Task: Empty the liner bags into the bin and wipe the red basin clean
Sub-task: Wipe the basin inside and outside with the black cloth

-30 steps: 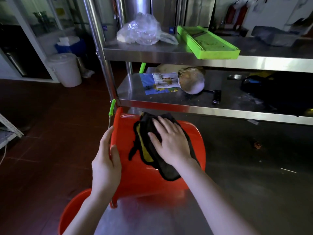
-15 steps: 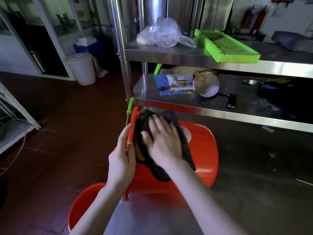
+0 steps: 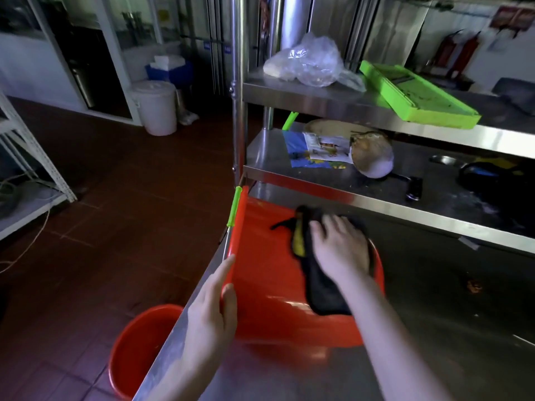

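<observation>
Red basin [image 3: 266,287] lies tipped on its side on the steel desk [image 3: 451,328], rim toward the desk's left edge. Left hand [image 3: 211,311] pinches that rim, thumb on the near face, fingers on the far side. Right hand [image 3: 341,250] is flat, fingers spread, pressing a dark cloth [image 3: 324,299] with a yellow patch onto the basin's upturned wall.

Just past the left hand's fingertips, a green-handled tool [image 3: 235,205] with a metal shaft runs along the rim. Below the left hand, on the floor: red bucket [image 3: 139,348]. Floor [image 3: 121,198] is dark red-brown tile.

Beyond the right hand is a two-tier steel shelf [image 3: 362,108]. The top tier holds a clear plastic bag [image 3: 307,62] and a green tray [image 3: 417,94]. The lower tier holds printed paper [image 3: 321,149] and a round bowl-like thing [image 3: 373,157]. Far beyond the left hand is a white lidded bucket [image 3: 157,107], by a glass partition.

Right of the right hand the desk surface is dull, with a small brown speck [image 3: 474,285].
</observation>
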